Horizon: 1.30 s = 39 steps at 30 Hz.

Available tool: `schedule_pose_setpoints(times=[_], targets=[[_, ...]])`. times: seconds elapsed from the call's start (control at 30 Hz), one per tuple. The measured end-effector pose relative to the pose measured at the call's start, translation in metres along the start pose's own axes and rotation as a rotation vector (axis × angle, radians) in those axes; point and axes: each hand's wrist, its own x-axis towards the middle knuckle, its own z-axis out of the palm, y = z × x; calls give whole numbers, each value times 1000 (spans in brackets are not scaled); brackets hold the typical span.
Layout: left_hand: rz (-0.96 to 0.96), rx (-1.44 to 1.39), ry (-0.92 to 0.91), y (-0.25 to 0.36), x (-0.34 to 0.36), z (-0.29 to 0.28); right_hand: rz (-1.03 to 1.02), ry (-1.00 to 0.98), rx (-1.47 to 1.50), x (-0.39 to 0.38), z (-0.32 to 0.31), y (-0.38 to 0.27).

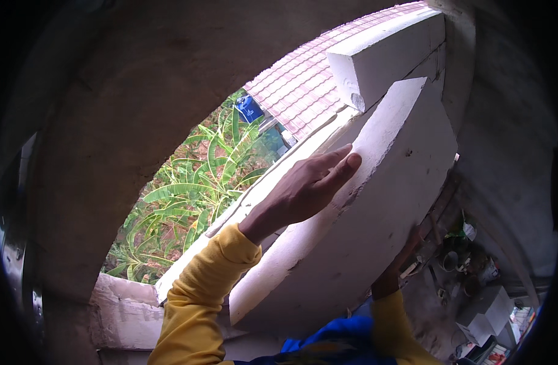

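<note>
A large pale block (376,207), chipped along its edge, slants across the middle in front of the window opening. My left hand (312,185) grips its upper long edge, fingers close together. My right hand (397,258) is at the block's lower right side, its fingers mostly hidden by it. Another pale block (391,58) rests on the ledge at upper right, above the held one, beside a narrow pale sill (184,267).
Outside are a pink tiled roof (297,79), a blue container (248,108) and banana plants (187,188). A dark wall (96,121) borders the opening. Below at right lie several buckets (449,260), cluttered tools and more pale blocks (483,313).
</note>
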Motion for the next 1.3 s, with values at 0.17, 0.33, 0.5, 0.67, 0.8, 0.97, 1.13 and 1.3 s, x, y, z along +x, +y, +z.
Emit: schedule_pose_setpoints(times=[0.17, 0.33, 0.5, 0.67, 0.8, 0.97, 1.13, 1.3], targets=[[92, 773, 577, -63, -46, -117, 7, -43, 72, 12, 6, 36], [-564, 378, -202, -127, -52, -194, 0, 3, 18, 8, 15, 69], [-465, -252, -560, -144, -36, -160, 18, 20, 30, 4, 32, 86], [-473, -359, -690, -140, -35, -136, 74, 18, -49, -3, 48, 92], [-385, -291, -535, -128, -47, -123, 71, -65, -41, -7, 66, 100], [-481, -372, -412, -104, -53, -138, 174, -55, 81, -11, 96, 116], [-492, -255, -362, -86, -49, -153, 10, -268, -11, -1, 88, 135], [-441, -202, -233, -101, -58, -162, 186, -121, 177, 3, 118, 131]])
